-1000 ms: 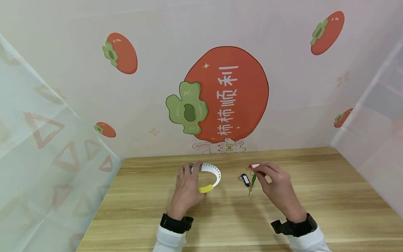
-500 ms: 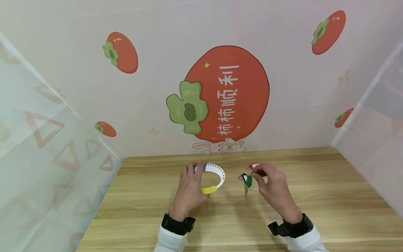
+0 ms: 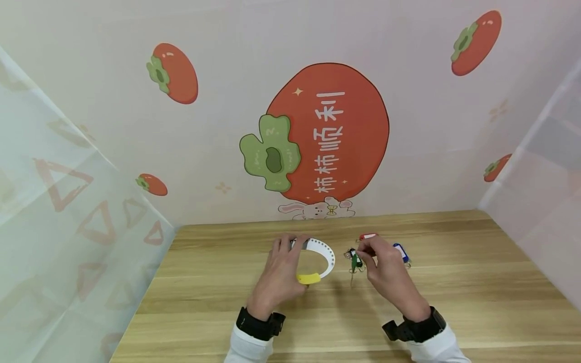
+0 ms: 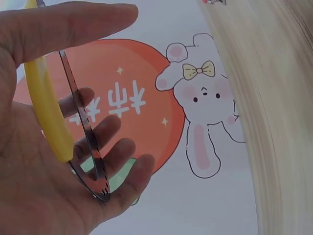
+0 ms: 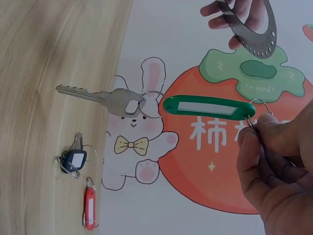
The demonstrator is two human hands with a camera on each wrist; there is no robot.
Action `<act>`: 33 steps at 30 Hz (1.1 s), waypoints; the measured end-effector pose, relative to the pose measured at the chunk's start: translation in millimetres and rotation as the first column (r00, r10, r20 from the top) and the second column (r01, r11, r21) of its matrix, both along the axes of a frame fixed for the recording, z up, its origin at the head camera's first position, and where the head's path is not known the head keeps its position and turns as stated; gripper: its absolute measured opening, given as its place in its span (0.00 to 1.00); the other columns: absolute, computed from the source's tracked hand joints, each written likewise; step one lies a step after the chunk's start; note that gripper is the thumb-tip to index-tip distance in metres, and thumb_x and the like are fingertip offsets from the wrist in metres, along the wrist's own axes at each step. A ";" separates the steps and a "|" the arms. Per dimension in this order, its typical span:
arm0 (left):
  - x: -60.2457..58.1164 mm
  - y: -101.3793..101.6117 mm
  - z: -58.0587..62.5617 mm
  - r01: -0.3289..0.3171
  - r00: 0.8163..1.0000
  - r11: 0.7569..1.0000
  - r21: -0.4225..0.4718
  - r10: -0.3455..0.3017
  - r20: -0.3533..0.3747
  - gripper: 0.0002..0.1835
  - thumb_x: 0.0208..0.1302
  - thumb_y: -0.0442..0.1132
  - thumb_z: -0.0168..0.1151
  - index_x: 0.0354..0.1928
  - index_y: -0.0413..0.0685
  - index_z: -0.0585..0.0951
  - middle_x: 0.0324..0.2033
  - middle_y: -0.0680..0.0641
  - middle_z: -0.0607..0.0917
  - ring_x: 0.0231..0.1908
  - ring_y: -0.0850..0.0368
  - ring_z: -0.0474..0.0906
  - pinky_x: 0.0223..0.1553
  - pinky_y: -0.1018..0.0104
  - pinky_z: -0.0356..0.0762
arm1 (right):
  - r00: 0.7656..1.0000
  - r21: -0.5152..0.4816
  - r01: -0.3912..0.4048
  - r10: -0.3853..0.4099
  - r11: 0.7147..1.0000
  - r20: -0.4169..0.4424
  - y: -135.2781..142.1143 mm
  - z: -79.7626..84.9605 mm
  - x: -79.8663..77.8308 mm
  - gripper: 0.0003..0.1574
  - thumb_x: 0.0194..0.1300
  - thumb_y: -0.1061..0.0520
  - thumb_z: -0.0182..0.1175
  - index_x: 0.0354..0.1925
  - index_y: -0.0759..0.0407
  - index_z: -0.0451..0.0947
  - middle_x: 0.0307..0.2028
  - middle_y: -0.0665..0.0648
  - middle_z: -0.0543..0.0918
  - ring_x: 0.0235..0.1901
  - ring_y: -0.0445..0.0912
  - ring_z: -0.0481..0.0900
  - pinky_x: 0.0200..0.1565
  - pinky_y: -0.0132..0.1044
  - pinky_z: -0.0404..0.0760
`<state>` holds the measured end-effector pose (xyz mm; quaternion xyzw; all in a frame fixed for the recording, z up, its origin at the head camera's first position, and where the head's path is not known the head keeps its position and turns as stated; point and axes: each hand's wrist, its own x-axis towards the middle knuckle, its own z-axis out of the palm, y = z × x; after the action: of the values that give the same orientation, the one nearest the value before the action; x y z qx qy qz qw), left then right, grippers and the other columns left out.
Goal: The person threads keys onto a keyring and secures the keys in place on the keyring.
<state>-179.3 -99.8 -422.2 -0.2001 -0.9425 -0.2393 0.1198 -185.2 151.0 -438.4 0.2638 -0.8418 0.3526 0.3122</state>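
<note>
My left hand grips a large curved metal band with a row of holes and a yellow handle; in the left wrist view the handle lies between thumb and palm. To the right, my right hand pinches a small metal ring at the end of a green key tag. From the tag's other end a silver key hangs by a second ring. The green tag is right of the band and apart from it.
On the wooden table behind the green tag lie a black key tag with rings and a key, and a red key tag. A blue key tag lies beyond my right hand. A printed wall sheet rises behind.
My left hand has shifted right with the metal band. My right hand has moved left and slightly nearer with the green key tag and key, uncovering the blue tag.
</note>
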 end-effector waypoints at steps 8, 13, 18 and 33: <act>3.0 5.1 2.0 0.030 1.000 1.000 -0.009 -0.030 0.007 0.53 0.31 0.28 0.83 0.67 0.51 0.72 0.61 0.40 0.70 0.60 0.39 0.65 0.56 0.41 0.72 | 1.000 0.010 -0.016 0.016 1.000 0.027 -3.7 -2.9 -0.2 0.20 0.55 0.79 0.68 0.35 0.59 0.74 0.32 0.50 0.76 0.32 0.39 0.76 0.32 0.35 0.79; 3.3 6.8 1.4 0.029 1.000 1.000 -0.012 -0.028 0.012 0.53 0.31 0.29 0.83 0.68 0.52 0.72 0.62 0.40 0.70 0.61 0.39 0.65 0.57 0.40 0.72 | 1.000 0.007 -0.012 0.012 1.000 0.026 -5.1 -4.3 -0.9 0.21 0.55 0.79 0.67 0.36 0.58 0.72 0.31 0.50 0.76 0.32 0.40 0.76 0.32 0.35 0.79; 3.3 7.8 1.0 0.038 0.999 0.999 -0.028 -0.038 0.012 0.54 0.30 0.29 0.83 0.69 0.53 0.71 0.61 0.41 0.71 0.60 0.39 0.65 0.56 0.40 0.72 | 0.998 -0.009 -0.019 0.020 1.000 0.061 -7.7 -4.2 -0.1 0.18 0.57 0.78 0.66 0.36 0.60 0.73 0.32 0.51 0.77 0.31 0.40 0.76 0.31 0.34 0.79; 4.0 9.4 2.8 0.065 0.998 0.996 -0.062 -0.063 0.021 0.56 0.29 0.28 0.84 0.69 0.56 0.71 0.63 0.44 0.71 0.62 0.40 0.65 0.59 0.41 0.71 | 0.979 -0.069 -0.087 0.098 0.994 0.179 -16.4 -2.4 3.3 0.15 0.62 0.77 0.63 0.37 0.61 0.74 0.32 0.50 0.78 0.30 0.39 0.75 0.30 0.32 0.78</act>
<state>-175.3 -90.4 -419.4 -0.2316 -0.9437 -0.2154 0.0970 -181.9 134.6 -440.8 0.2599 -0.8425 0.4148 0.2249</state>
